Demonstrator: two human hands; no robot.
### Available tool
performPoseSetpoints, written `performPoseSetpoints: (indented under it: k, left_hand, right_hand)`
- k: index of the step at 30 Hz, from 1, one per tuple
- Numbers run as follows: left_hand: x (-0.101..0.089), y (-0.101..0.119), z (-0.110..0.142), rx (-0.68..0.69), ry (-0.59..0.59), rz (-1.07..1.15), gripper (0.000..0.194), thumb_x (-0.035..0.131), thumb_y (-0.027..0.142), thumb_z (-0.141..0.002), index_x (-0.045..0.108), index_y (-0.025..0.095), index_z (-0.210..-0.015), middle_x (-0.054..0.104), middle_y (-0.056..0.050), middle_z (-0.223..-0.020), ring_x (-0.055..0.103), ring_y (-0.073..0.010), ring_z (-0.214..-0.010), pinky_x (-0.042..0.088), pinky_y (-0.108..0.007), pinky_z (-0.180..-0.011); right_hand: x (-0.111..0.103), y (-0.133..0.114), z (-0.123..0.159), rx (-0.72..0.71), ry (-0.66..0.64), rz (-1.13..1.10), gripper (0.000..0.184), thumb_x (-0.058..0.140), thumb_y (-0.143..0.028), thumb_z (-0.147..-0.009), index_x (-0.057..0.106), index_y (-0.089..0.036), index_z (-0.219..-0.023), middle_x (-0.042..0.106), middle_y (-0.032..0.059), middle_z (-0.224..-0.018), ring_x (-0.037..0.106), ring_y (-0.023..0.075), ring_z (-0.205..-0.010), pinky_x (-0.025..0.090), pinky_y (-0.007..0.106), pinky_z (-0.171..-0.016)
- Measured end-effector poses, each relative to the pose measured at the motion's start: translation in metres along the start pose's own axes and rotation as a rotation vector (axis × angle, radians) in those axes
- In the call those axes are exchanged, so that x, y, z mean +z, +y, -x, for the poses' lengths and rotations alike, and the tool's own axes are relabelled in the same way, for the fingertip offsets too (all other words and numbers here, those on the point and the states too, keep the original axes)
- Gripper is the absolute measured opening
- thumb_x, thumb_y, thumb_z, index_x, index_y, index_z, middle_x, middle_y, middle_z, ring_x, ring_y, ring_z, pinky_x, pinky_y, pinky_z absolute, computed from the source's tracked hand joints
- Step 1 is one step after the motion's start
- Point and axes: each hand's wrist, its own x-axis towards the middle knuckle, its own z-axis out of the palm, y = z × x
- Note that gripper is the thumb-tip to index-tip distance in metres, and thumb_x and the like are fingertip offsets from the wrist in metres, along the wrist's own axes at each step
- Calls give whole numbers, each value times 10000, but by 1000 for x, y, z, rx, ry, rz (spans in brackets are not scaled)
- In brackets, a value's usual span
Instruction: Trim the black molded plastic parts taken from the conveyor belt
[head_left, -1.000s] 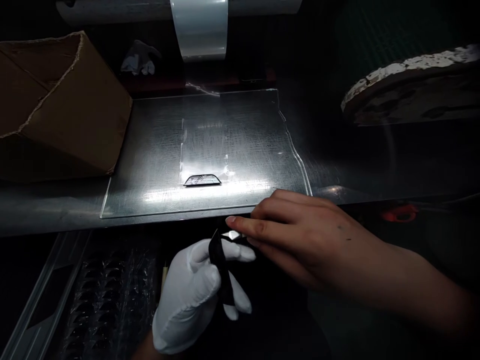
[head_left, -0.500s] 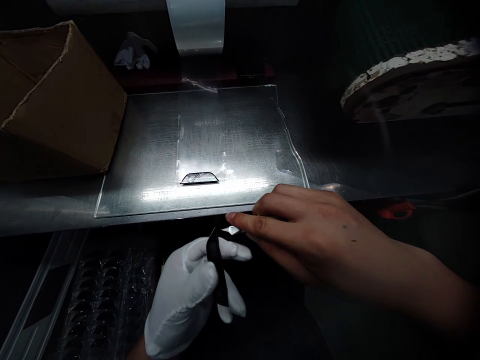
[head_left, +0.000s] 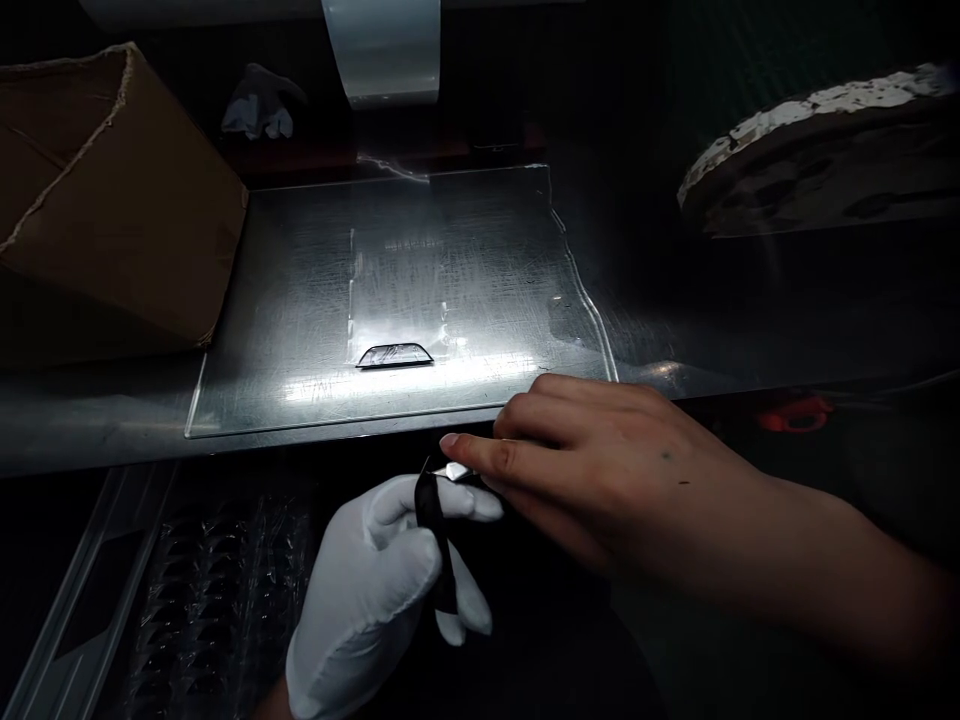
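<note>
My left hand [head_left: 375, 590], in a white glove, is closed on a dark, narrow, curved black piece [head_left: 435, 535], gripped between thumb and fingers and standing almost upright. My bare right hand [head_left: 577, 460] pinches a craft knife [head_left: 455, 471], of which only the bright pointed blade shows; its handle is hidden under the fingers. The blade's tip is at the upper end of the black piece; whether it touches is unclear. On the glass sheet [head_left: 300, 290] above my hands lies a trapezoid piece [head_left: 394, 356] with a dark outline and a shiny middle.
A cardboard box [head_left: 150, 230] stands at the left. Below it, a clear plastic tray [head_left: 195, 610] holds several dark curved pieces. A crumpled glove [head_left: 259, 103] lies at the back. Something red [head_left: 795, 412] is under the table edge; a round, white-rimmed object [head_left: 810, 150] is at upper right.
My right hand has moved a little left and down, bringing the knife blade against or very near the black piece's upper end. My left hand keeps its grip almost unmoved.
</note>
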Motion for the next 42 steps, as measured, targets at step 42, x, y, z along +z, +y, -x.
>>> performPoseSetpoints:
  k: [42]
  left_hand:
    - [-3, 5, 0, 79, 118, 25, 622, 736, 588, -890, 686, 216, -1386, 771, -87, -754, 596, -99, -541, 470, -180, -540]
  right_hand:
    - [3, -16, -8, 79, -38, -63, 194, 547, -246, -1055, 737, -210, -1046, 760, 52, -972, 709, 176, -769, 560, 299, -701]
